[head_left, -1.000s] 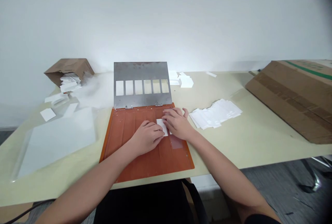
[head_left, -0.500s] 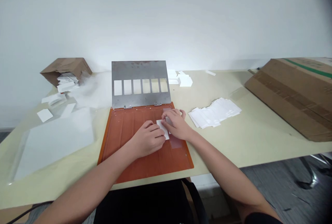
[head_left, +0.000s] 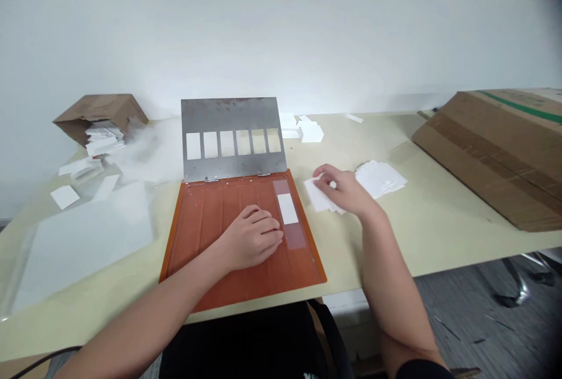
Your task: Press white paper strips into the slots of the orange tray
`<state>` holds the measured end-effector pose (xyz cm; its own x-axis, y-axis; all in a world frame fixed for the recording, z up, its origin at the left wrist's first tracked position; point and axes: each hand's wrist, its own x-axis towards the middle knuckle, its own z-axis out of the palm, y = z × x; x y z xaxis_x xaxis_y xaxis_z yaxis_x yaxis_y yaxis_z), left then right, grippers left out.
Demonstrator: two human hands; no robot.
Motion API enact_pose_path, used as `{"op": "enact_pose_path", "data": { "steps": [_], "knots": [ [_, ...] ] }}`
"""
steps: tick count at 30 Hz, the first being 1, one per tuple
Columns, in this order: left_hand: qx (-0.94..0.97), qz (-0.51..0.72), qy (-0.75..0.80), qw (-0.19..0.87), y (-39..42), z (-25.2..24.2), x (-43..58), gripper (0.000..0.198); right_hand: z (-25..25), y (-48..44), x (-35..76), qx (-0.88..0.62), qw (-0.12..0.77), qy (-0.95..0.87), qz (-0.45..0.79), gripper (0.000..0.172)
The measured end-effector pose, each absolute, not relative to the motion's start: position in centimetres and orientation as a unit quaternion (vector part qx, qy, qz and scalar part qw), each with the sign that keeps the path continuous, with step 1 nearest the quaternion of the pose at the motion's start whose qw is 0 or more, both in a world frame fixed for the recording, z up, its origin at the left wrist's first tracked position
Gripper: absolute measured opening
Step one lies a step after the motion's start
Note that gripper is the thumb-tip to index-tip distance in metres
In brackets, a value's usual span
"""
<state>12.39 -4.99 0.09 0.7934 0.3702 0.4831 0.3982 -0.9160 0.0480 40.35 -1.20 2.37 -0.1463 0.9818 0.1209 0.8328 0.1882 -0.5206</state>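
Pinching the white cards [head_left: 322, 197] on the table [head_left: 417, 226], the right hand [head_left: 345, 188] could drag the loose pile askew, while the open left hand [head_left: 252, 238], flat on the orange board [head_left: 302, 267], could nudge the lone card [head_left: 287, 209] just beside it.

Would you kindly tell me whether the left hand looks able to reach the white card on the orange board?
Probably yes: the left hand rests on the orange board close beside the white card, with nothing visible between them. The right hand is away at the card stack.
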Motion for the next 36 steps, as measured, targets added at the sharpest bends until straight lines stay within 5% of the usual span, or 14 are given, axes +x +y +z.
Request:
{"op": "enact_pose_path", "data": {
  "steps": [6,15,22,36],
  "knots": [
    [-0.949,-0.203,-0.24,-0.02,-4.9,-0.2,12.4,0.021,1.8,-0.9,44.2,-0.688,0.232,-0.686,0.053,0.023],
    [-0.946,-0.187,-0.256,-0.066,-4.4,0.0,12.4,0.022,1.0,-0.4,38.2,-0.432,0.276,-0.847,0.143,0.026],
    [-0.945,-0.144,-0.265,-0.127,-4.0,0.1,12.4,0.034,-1.3,-1.3,38.1,-0.427,0.237,-0.843,0.226,0.064],
    [-0.951,-0.121,-0.239,-0.153,-3.8,0.8,12.6,0.034,-2.3,-1.0,38.3,-0.397,0.245,-0.844,0.264,0.065]
  ]
}}
